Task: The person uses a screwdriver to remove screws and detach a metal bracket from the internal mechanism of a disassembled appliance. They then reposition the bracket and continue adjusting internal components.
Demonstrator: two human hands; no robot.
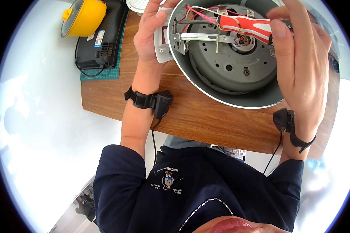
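A round grey rice cooker body (221, 100) lies with its open underside toward me, showing a metal plate (221, 58), a lever arm (200, 37) and pink, red and white wires. My right hand (301, 58) grips a red and white screwdriver (245, 25) by the handle. Its metal shaft points left inside the rim, toward the wall behind the white switch panel (163, 50); where the tip meets a screw cannot be made out. Around that panel, on the outside, my left hand (147, 35) is closed, its thumb up and some fingers hidden behind it.
All this is over a wooden table (221, 128). At the far left a black appliance (101, 48) with a cord rests on a green cutting mat (112, 73), a yellow pot (91, 17) beside it. A white round piece (138, 4) shows at the top edge. Cables hang from both wrist straps.
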